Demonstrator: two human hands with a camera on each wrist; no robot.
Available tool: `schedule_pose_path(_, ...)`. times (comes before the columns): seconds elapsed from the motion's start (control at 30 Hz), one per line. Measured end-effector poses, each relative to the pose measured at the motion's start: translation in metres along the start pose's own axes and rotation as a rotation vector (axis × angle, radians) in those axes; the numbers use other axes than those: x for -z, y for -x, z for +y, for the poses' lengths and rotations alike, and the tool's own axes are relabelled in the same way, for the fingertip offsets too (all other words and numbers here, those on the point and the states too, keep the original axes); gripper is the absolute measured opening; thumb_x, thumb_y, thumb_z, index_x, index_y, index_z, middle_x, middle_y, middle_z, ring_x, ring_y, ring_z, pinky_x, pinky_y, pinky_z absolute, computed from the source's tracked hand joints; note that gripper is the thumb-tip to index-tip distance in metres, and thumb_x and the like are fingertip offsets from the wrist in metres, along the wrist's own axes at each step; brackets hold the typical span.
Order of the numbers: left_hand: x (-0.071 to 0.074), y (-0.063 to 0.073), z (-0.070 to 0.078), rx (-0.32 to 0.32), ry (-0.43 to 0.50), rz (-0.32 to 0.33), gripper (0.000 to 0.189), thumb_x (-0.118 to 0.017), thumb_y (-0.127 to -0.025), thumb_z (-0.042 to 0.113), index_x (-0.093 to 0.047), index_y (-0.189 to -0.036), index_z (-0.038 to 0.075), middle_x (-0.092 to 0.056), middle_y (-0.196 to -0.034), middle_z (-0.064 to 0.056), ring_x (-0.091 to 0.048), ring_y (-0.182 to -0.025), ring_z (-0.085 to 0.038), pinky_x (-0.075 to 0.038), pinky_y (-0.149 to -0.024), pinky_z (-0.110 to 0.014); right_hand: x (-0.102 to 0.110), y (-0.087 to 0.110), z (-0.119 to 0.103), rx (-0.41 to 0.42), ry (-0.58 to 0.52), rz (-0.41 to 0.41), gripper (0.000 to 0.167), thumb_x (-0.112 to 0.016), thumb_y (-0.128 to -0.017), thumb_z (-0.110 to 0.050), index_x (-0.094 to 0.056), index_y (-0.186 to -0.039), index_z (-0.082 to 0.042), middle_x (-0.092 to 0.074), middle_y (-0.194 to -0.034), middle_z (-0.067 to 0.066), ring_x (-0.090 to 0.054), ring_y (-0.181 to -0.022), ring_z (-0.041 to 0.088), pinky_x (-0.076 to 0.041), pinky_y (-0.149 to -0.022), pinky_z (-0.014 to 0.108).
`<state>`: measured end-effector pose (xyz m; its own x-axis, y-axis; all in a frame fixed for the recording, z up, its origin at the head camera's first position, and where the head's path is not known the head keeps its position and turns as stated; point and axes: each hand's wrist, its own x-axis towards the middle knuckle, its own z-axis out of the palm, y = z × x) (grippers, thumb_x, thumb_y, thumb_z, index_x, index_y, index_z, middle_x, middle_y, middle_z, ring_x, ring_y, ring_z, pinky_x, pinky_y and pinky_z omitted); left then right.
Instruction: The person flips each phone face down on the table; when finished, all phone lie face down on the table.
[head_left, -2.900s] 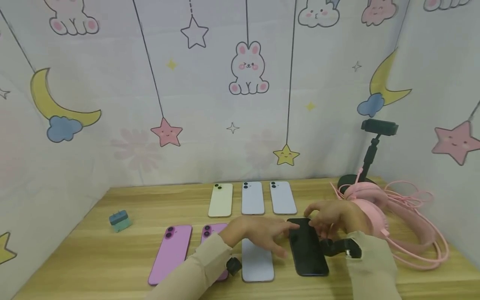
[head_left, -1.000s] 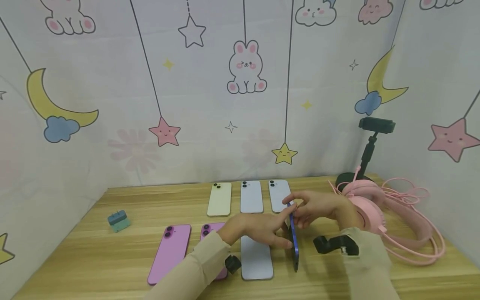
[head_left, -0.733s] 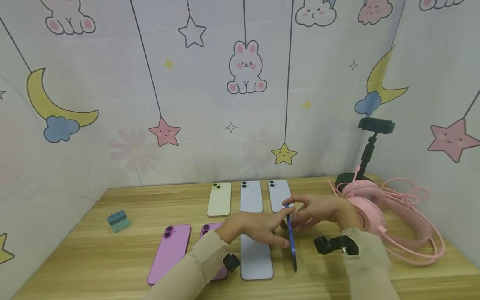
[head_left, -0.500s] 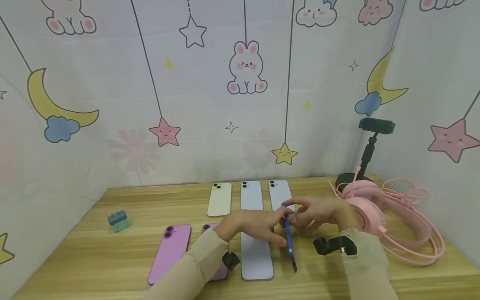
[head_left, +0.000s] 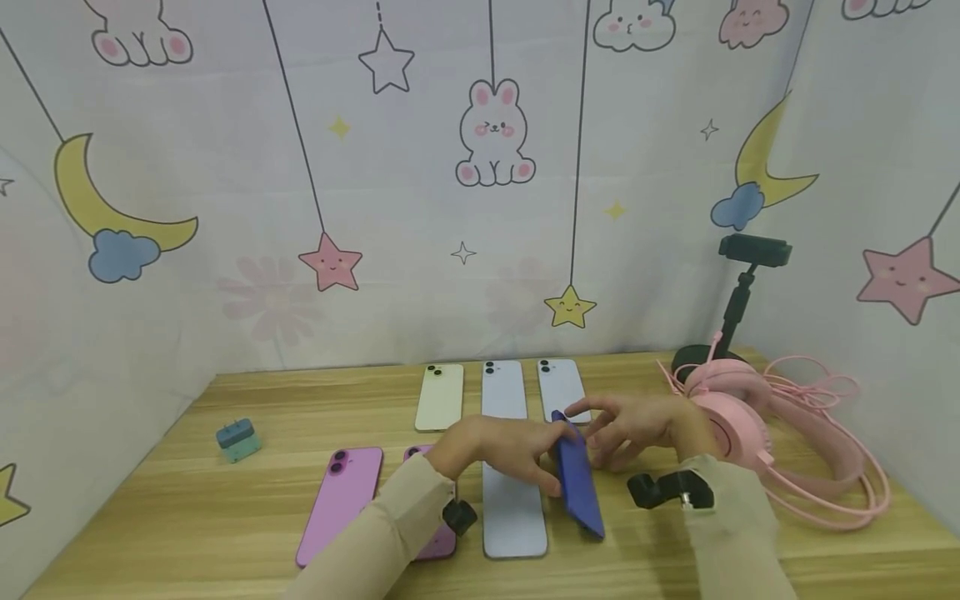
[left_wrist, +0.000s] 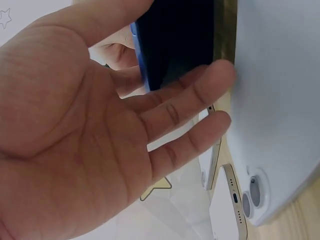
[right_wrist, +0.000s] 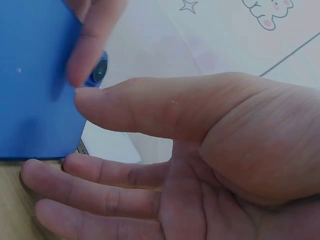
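A blue smartphone (head_left: 579,492) stands tilted on its long edge, its blue back turned up toward the head camera. My left hand (head_left: 517,450) holds its upper left edge between thumb and fingers. From the left wrist view, the phone's dark screen (left_wrist: 175,45) faces that palm. My right hand (head_left: 637,425) is at the phone's upper right side, fingers extended. In the right wrist view its thumb (right_wrist: 125,107) overlaps the blue back near the camera corner, the other fingers lying right by the lower edge. A pale phone (head_left: 513,517) lies face down beneath my left hand.
Two purple phones (head_left: 341,504) lie face down at left, one partly hidden by my sleeve. Behind are a cream phone (head_left: 440,398) and two pale ones (head_left: 561,392). A small plug-like block (head_left: 238,440) sits far left. Pink headphones (head_left: 738,433) and a black stand (head_left: 738,304) occupy the right.
The phone lay flat with its dark screen up, was raised onto its edge, and now leans over with its blue back showing. Both hands shifted slightly left with it.
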<state>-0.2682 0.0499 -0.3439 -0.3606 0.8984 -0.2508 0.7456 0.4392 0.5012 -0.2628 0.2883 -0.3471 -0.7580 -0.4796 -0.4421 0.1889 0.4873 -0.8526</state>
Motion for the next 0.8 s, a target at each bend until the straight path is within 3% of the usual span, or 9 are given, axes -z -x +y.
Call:
schedule_pose_path(0.17, -0.002, -0.001, 0.001, 0.023, -0.091, -0.021, 0.069, -0.069, -0.096, 0.034, -0.033, -0.149, 0.010, -0.050, -0.141, -0.010, -0.049, -0.123, -0.008, -0.038, -0.103, -0.022, 0.001, 0.002, 0.000, -0.007, 0.022, 0.000, 0.070, -0.068, -0.085, -0.002, -0.041, -0.149, -0.007, -0.057, -0.128, 0.020, -0.064, -0.106, 0.031, -0.054, -0.089, 0.049)
schedule_pose_path(0.43, -0.006, -0.005, 0.003, 0.048, -0.155, -0.026, 0.071, -0.070, -0.094, 0.039, -0.034, -0.150, 0.013, -0.053, -0.139, -0.009, -0.051, -0.121, -0.007, -0.038, -0.103, -0.023, 0.001, 0.006, -0.005, -0.087, 0.048, 0.050, 0.059, -0.066, -0.087, 0.002, -0.048, -0.143, -0.003, -0.055, -0.126, 0.020, -0.064, -0.101, 0.030, -0.056, -0.086, 0.048)
schedule_pose_path(0.8, -0.013, -0.011, 0.006, 0.072, -0.151, -0.049, 0.069, -0.070, -0.094, 0.042, -0.037, -0.147, 0.012, -0.062, -0.104, 0.003, -0.057, -0.094, -0.002, -0.045, -0.085, -0.019, 0.001, 0.008, 0.000, -0.106, 0.060, 0.074, 0.047, -0.063, -0.093, -0.001, -0.051, -0.139, -0.002, -0.058, -0.119, 0.019, -0.067, -0.095, 0.032, -0.057, -0.083, 0.048)
